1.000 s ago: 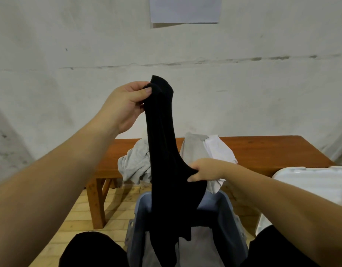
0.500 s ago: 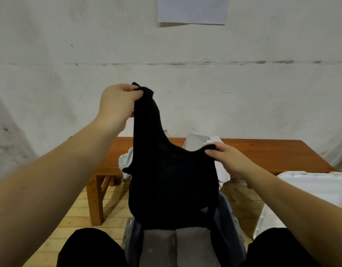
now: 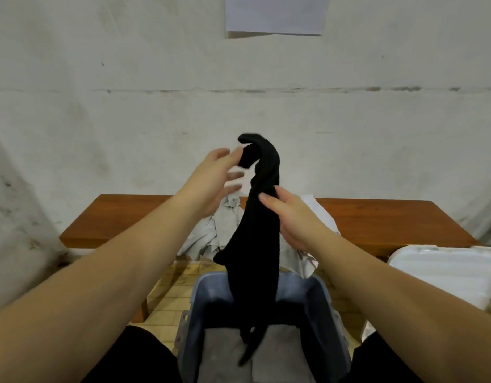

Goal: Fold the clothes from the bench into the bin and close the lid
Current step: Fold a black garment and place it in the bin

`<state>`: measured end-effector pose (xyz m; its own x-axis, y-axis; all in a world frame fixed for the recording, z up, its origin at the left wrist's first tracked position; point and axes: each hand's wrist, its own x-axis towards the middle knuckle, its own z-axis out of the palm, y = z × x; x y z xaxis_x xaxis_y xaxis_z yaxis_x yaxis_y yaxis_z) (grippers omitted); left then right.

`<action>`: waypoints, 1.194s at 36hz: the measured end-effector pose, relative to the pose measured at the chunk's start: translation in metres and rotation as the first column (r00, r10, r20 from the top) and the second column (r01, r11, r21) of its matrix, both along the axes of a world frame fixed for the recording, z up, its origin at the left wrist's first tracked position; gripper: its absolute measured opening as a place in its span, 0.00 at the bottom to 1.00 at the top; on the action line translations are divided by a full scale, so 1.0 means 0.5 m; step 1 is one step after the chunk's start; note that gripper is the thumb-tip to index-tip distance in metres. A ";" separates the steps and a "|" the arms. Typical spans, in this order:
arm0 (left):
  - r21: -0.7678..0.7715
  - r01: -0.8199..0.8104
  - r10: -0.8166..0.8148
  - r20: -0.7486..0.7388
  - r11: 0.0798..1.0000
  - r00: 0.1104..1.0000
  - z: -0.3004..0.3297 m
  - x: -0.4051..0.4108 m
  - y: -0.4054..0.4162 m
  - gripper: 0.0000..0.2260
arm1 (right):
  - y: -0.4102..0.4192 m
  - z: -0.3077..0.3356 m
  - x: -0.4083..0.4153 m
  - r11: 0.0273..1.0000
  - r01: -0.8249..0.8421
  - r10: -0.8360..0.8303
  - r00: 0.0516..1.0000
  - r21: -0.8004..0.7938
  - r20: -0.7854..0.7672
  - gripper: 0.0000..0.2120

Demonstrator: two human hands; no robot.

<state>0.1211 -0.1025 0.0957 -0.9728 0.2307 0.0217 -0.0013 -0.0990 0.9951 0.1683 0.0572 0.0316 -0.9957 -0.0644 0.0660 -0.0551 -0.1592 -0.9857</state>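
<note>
Clothes are only partly dealt with, judging by the head view. One black garment point(image 3: 255, 236) hangs bunched and lengthwise in the air above the open blue-grey bin point(image 3: 321, 305), its lower end dangling down inside the bin's walls. The right hand point(image 3: 291, 219) holds it partway down, thumb in front of the cloth and fingers curled behind. The left hand point(image 3: 211, 183) is up beside the garment's top end with its fingers spread and fairly straight; the uppermost fingertip meets the drooping tip, though whether it pinches the cloth I cannot tell. On the bin's floor lie grey folded pieces point(image 3: 225, 352), so some folding seems done. On the wooden bench point(image 3: 390, 217), near the middle of its front edge, a heap of grey and white clothes point(image 3: 211, 230) waits unfolded. The white lid point(image 3: 446, 272) lies off to the right of the bin, touching the bench's right end, not yet fitted. By my estimate the black piece, the heap and the lid all remain.
</note>
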 end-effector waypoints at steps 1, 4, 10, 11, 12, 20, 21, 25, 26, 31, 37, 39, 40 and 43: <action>-0.076 0.023 -0.022 0.011 0.997 1.000 -0.024 0.008 -0.007 0.34 | 0.008 0.007 0.000 0.999 0.020 -0.021 1.000 -0.038 -0.002 0.07; -0.232 0.182 -0.176 0.048 0.956 0.983 -0.107 0.043 -0.025 0.35 | 0.032 0.024 -0.005 0.992 0.068 -0.069 0.998 -0.109 -0.005 0.12; -0.469 0.249 -0.282 -0.001 0.848 0.959 -0.222 0.059 -0.060 0.22 | 0.055 0.045 -0.009 0.972 0.121 -0.115 0.993 -0.203 0.040 0.14; -0.439 0.242 -0.270 -0.002 0.865 0.963 -0.225 0.060 -0.063 0.14 | 0.059 0.047 -0.009 0.971 0.119 -0.111 0.993 -0.207 0.046 0.14; -0.398 0.237 -0.255 0.008 0.886 0.967 -0.226 0.058 -0.066 0.06 | 0.062 0.050 -0.009 0.971 0.116 -0.108 0.993 -0.208 0.050 0.14; 0.056 0.174 -0.179 0.103 0.983 0.978 -0.186 0.042 -0.086 0.17 | 0.121 0.053 -0.023 0.987 0.102 -0.094 0.993 -0.125 0.069 0.13; 0.091 0.141 -0.150 0.105 0.986 0.983 -0.179 0.038 -0.089 0.16 | 0.135 0.052 -0.024 0.993 0.094 -0.088 0.993 -0.074 0.077 0.14; 0.127 0.005 -0.015 0.079 0.992 0.997 -0.151 0.015 -0.113 0.14 | 0.193 0.044 -0.027 0.971 0.125 -0.155 0.978 0.204 0.140 0.14; 0.126 -0.031 0.021 0.080 0.991 0.997 -0.144 0.010 -0.122 0.14 | 0.207 0.043 -0.027 0.961 0.142 -0.183 0.970 0.237 0.158 0.14; 0.132 -0.133 0.118 0.116 0.982 0.986 -0.117 -0.010 -0.162 0.14 | 0.271 0.042 -0.022 0.933 0.197 -0.279 0.925 0.302 0.259 0.13; 0.131 -0.226 0.209 0.131 0.965 0.969 -0.091 -0.031 -0.212 0.09 | 0.333 0.030 -0.009 0.876 0.303 -0.409 0.879 0.375 0.245 0.13; 0.085 -0.262 0.253 0.098 0.961 0.962 -0.087 -0.040 -0.236 0.10 | 0.348 0.026 -0.007 0.865 0.328 -0.432 0.872 0.380 0.231 0.14; 0.047 -0.277 0.273 0.071 0.960 0.959 -0.085 -0.043 -0.247 0.12 | 0.355 0.023 -0.007 0.861 0.342 -0.442 0.869 0.375 0.223 0.15; -0.095 -0.282 0.281 -0.023 0.955 0.959 -0.075 -0.042 -0.272 0.12 | 0.364 0.021 -0.003 0.850 0.378 -0.467 0.863 0.367 0.193 0.15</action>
